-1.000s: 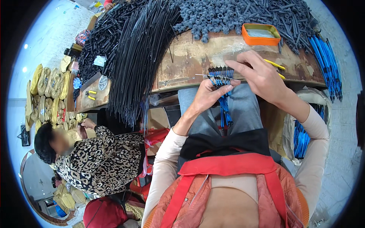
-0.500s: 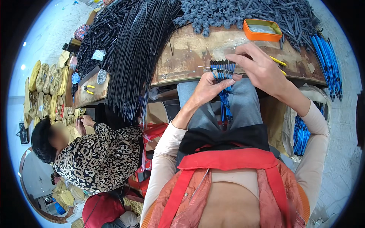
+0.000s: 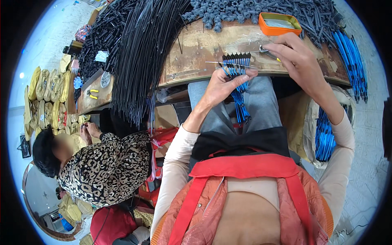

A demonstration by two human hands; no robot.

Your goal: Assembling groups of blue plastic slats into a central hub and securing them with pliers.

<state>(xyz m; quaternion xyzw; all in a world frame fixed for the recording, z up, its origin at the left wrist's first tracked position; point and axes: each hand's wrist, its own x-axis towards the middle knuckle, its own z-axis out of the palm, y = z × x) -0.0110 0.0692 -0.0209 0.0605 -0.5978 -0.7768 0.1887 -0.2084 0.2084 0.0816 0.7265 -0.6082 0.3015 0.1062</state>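
My left hand (image 3: 223,85) is closed around a fan of thin blue rods (image 3: 240,102) with black tips lined up in a row above the thumb. A thin, straight metal rod (image 3: 214,62) lies across them, just below the tips. To the right, my right hand (image 3: 296,55) has its fingers pinched together. From the black tips, a fine wire (image 3: 255,51) runs to these fingertips. Pliers with yellow handles (image 3: 278,60) lie on the table behind my right hand, which partly hides them.
An orange tin (image 3: 279,32) of thin pale sticks stands on the wooden table (image 3: 192,53). Heaps of grey fittings (image 3: 228,12) and long black rods (image 3: 136,61) lie around it. More blue rods (image 3: 353,65) rest at right. A co-worker (image 3: 106,167) sits at left, near other yellow-handled pliers (image 3: 93,94).
My right hand has moved away to the right from the blue rods, leaving their black tips in fuller view. My left hand still grips the bundle. The view has tilted slightly.
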